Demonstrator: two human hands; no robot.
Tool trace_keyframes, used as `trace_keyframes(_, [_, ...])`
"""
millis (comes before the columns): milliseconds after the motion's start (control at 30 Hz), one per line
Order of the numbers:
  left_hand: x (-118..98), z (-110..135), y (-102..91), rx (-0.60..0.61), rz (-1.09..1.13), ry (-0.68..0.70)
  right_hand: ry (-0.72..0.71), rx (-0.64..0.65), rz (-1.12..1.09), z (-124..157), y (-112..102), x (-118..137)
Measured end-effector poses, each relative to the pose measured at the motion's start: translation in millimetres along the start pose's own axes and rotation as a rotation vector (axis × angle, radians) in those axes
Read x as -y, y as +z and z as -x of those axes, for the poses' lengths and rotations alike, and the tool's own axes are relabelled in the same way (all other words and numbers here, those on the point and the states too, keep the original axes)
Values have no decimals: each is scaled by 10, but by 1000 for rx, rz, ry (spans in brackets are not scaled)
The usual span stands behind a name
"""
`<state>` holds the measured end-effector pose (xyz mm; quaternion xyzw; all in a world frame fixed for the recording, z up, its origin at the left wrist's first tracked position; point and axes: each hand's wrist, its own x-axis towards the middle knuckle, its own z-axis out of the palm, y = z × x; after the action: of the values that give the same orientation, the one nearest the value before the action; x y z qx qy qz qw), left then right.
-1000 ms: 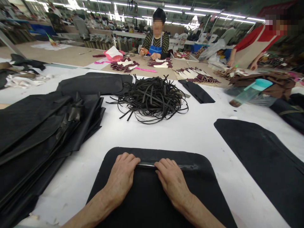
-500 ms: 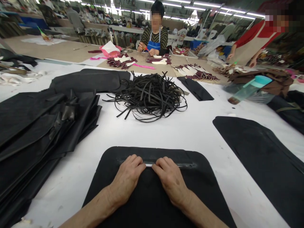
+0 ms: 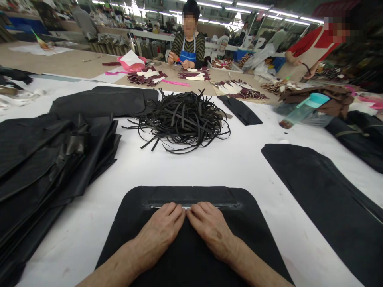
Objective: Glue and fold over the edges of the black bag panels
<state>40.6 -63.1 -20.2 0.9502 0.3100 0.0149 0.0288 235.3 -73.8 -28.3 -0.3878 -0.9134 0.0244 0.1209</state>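
A black leather-like panel [image 3: 191,255] with rounded far corners lies flat on the white table surface. Near its far edge runs a long narrow slot [image 3: 229,205], and a thin strip of white shows through it. My left hand [image 3: 161,227] has its fingers bent and pressed together on the near edge of this slot. Close beside it, thumbs almost meeting, my right hand [image 3: 211,227] grips the same edge in the same way. The fingertips of both hands are partly hidden at the slot.
Black sheets [image 3: 56,159] are heaped at left, another black panel [image 3: 326,199] lies at right. Ahead sit a tangle of black strips [image 3: 182,119] and a bottle with a turquoise lid [image 3: 317,100]. Across the table a person in a blue apron [image 3: 188,56] handles small pieces.
My hands have come closer together along the slot, the right one moving left. Less of the white gap shows between them. The whole view has shifted slightly.
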Motion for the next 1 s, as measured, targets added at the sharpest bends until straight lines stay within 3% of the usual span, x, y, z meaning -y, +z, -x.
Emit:
trace_keyframes(333, [174, 264, 67, -102, -211, 108, -52, 19, 157, 456, -153, -314])
trace_keyframes(600, [286, 421, 86, -318, -234, 112, 11, 33, 243, 810, -274, -521])
trace_keyframes(833, [369, 554, 313, -391, -103, -6, 211, 3, 237, 931, -343, -512])
trace_keyframes(1000, [398, 583, 405, -384, -90, 15, 414, -130, 139, 967, -321, -467])
